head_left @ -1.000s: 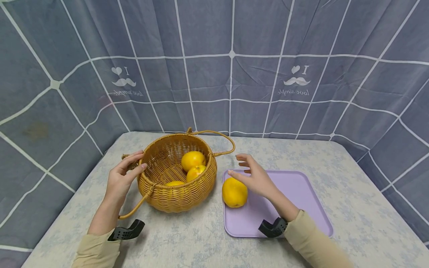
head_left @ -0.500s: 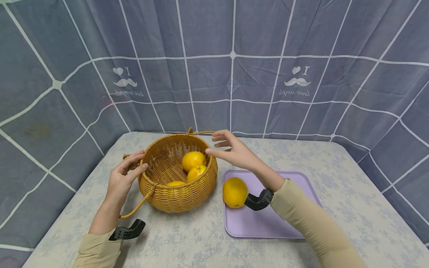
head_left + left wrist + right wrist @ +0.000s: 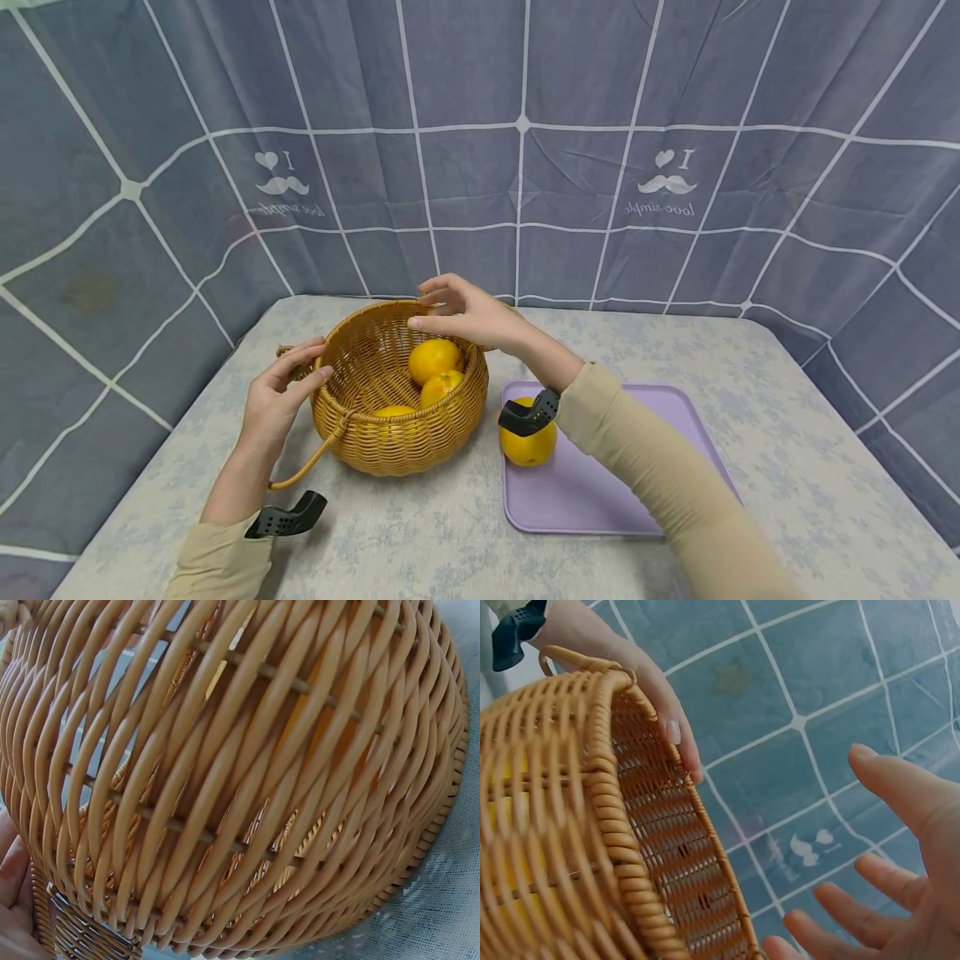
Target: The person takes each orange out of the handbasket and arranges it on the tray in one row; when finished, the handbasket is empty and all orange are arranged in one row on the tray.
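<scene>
Round golden-brown wicker basket [image 3: 405, 446] shared by 3 views

From above, the pale blue-patterned tabletop [image 3: 420, 537] and grey-blue, white-lined fabric curtain [image 3: 472, 179] are faced, forward and down, in the head view. The basket's outer weave is met very close in the left wrist view. From nearby, across its rim, the bare left hand [image 3: 277, 400] and curtain, shared with the head view, are faced in the right wrist view.

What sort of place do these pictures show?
Perhaps a tabletop recording space: a grid-patterned curtain hangs around a cloth-covered table, and a black device sits at each wrist.
</scene>
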{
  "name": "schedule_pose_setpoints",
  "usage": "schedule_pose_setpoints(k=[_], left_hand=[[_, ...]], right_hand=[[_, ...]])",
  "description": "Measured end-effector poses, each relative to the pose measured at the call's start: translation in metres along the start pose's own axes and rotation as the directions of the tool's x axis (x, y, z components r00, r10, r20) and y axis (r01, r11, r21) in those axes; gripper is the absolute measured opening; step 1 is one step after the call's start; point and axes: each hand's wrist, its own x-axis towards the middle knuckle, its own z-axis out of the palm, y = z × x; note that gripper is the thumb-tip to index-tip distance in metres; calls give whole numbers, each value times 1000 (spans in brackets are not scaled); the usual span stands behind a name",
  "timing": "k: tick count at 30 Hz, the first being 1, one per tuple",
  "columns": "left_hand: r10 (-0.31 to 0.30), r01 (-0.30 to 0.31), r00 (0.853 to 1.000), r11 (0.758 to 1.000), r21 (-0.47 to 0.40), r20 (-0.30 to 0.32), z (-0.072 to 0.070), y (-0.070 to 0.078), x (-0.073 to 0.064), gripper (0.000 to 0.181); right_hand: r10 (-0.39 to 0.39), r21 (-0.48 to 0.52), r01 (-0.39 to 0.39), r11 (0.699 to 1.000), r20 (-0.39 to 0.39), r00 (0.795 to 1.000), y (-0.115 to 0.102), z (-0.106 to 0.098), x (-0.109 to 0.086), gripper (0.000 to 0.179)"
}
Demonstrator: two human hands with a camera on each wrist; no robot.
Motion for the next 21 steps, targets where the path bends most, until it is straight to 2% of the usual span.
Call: schedule_pose_setpoints(k=[6,13,21], left_hand=[[-5,5,1000,1000,-4,0,0,1,-1,42],[0,0,1000,1000,-12,4,0,1,-1,42],[2,-2,1000,1000,-12,10,-1,1,-1,42]], right_hand=[[21,26,-25,999,114,993,-1,5,19,56],[3,26,-10,1000,268,963,8,12,37,54],[62,-38,-52,998,310,949,18,19,49,57]])
